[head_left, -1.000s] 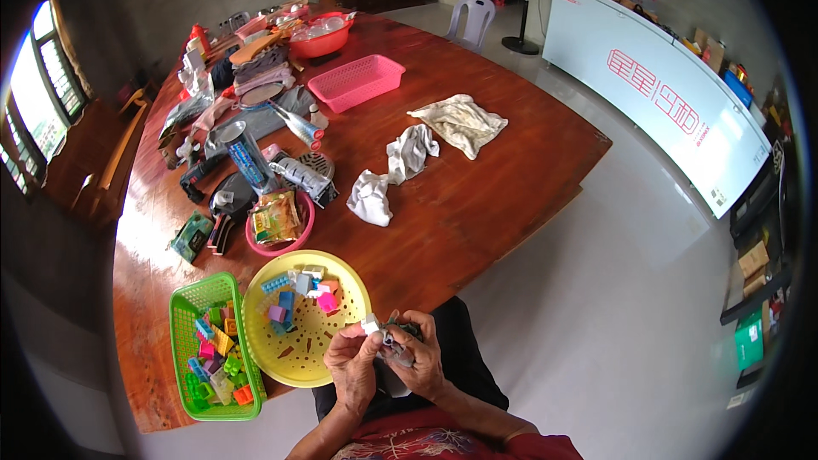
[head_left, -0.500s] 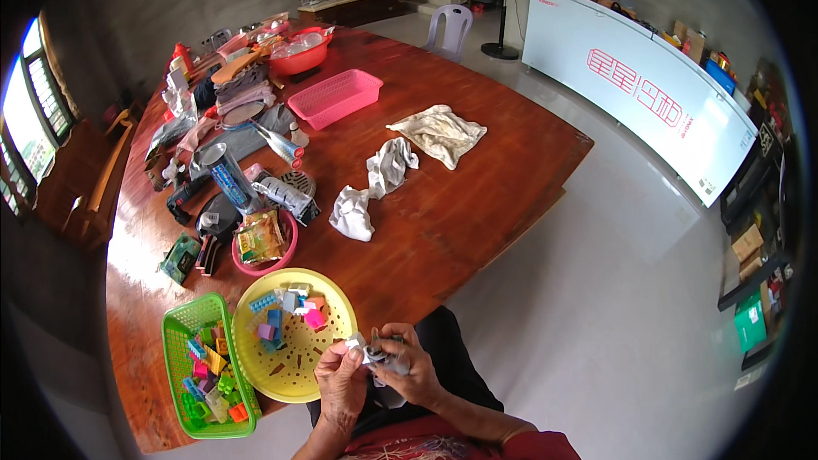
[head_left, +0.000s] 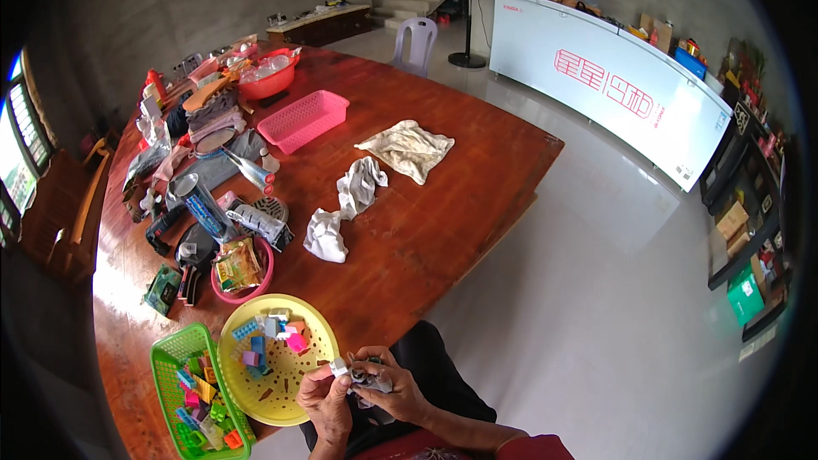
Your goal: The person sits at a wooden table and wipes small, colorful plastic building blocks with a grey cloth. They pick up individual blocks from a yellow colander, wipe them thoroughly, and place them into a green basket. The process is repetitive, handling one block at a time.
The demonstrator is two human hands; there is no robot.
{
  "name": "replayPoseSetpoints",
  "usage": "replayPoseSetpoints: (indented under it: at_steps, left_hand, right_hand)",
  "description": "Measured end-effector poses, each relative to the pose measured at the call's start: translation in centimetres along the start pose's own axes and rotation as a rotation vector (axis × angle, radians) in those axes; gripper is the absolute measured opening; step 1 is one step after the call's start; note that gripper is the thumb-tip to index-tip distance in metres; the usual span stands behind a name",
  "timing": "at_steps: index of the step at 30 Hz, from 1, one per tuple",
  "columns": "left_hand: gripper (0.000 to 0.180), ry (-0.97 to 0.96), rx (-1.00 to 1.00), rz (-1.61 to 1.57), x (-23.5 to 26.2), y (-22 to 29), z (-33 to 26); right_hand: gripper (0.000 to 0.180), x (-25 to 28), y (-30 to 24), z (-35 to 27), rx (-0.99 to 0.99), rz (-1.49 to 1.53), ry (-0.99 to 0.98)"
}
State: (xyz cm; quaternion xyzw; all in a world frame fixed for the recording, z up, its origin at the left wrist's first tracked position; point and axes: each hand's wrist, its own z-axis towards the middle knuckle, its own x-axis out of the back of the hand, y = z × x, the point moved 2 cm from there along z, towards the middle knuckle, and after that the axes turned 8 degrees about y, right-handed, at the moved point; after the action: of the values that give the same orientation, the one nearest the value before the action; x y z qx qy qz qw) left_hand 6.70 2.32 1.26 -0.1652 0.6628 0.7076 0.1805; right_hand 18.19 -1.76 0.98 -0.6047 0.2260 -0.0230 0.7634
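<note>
My left hand (head_left: 325,402) pinches a small white toy block (head_left: 338,366) between thumb and fingertips. Close beside it, my right hand (head_left: 399,392) is closed around a bunched grey cloth (head_left: 372,378), which sits right against the block. Both hands are over my lap, by the right rim of a round yellow perforated basket (head_left: 294,388). Blue, pink, white and grey blocks (head_left: 257,356) lie inside that basket. To its left stands a green rectangular basket (head_left: 162,366) with many coloured blocks (head_left: 204,390) in it.
The baskets stand at the near edge of a brown wooden table (head_left: 375,277). Farther off lie crumpled white cloths (head_left: 325,237), a cream cloth (head_left: 409,149) and a pink basket (head_left: 302,119). A pink bowl (head_left: 271,268) with packets and mixed household clutter fill the left side.
The whole view has shifted, so the table and baskets appear lower and farther left. My hands stay together, still holding the white block and the grey cloth.
</note>
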Motion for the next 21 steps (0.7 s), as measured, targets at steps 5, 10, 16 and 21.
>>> replayPoseSetpoints:
  at_steps: [5, 10, 16, 21]
  left_hand:
    - [0.019, -0.027, -0.047, 0.061, 0.4, -0.2, -0.2]
    - [0.018, 0.095, 0.094, -0.099, 0.5, 0.4, 0.7]
    - [0.015, -0.033, 0.220, -0.190, 0.2, -0.2, 0.0]
    - [0.013, 0.041, 0.288, -0.227, 1.1, -0.8, 0.5]
  right_hand:
    - [0.027, 0.9, 1.1, 0.2, -0.083, 0.007, -0.154]
    - [0.026, 1.3, -0.1, 0.8, -0.091, 0.289, -0.009]
    - [0.033, -1.1, -1.5, 2.2, 0.406, -0.229, 0.068]
    - [0.033, -0.9, -1.0, 0.6, 0.471, -0.391, 0.086]
